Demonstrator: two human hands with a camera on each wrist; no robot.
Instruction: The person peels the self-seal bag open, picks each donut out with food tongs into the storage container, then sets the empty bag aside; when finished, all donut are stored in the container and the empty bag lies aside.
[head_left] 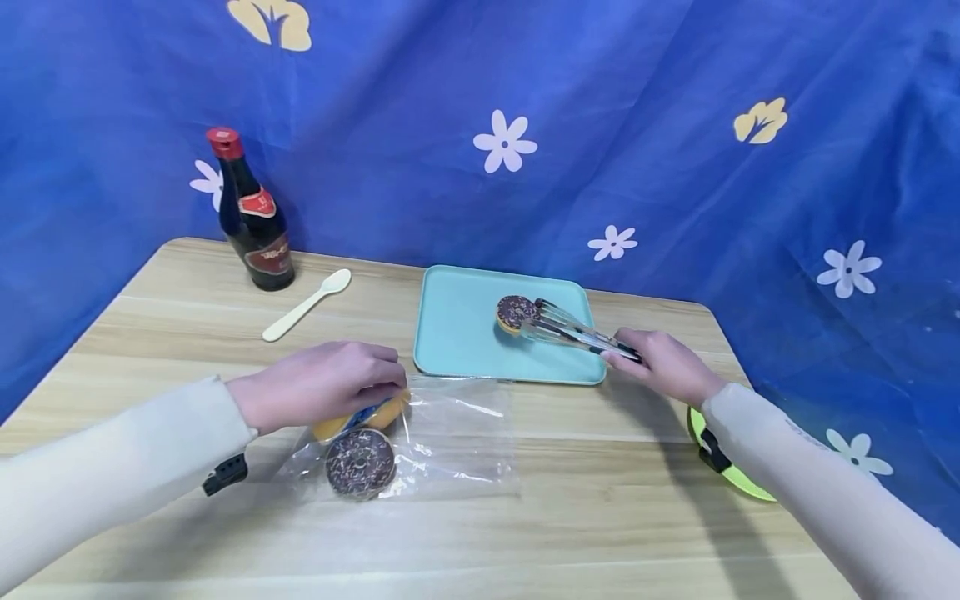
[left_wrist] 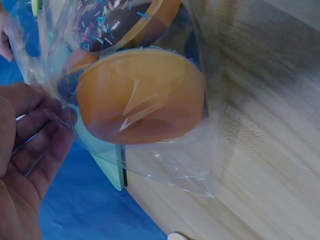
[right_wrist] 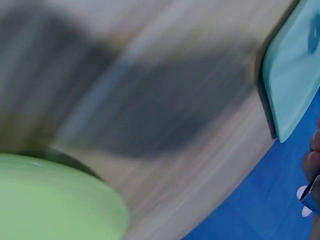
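Note:
My right hand (head_left: 660,360) grips metal tongs (head_left: 573,332). A small chocolate doughnut with sprinkles (head_left: 516,311) is at their tips, over the turquoise tray (head_left: 453,337), with a shadow on the tray beside it. Lower left, my left hand (head_left: 330,379) pinches a clear plastic bag (head_left: 465,442) by its film. Inside the bag are another chocolate sprinkled doughnut (head_left: 360,462) and a golden one (head_left: 390,412), partly hidden by my fingers. The left wrist view shows the plain side of a bagged doughnut (left_wrist: 142,97) close up. Only a bit of the right hand (right_wrist: 312,157) enters the right wrist view.
A dark bottle with a red cap (head_left: 255,217) stands at the back left, with a cream spoon (head_left: 307,306) lying in front of it. The lime-green plate (head_left: 742,483) sits partly under my right forearm. A blue flowered cloth (head_left: 420,125) hangs behind the wooden table (head_left: 585,517).

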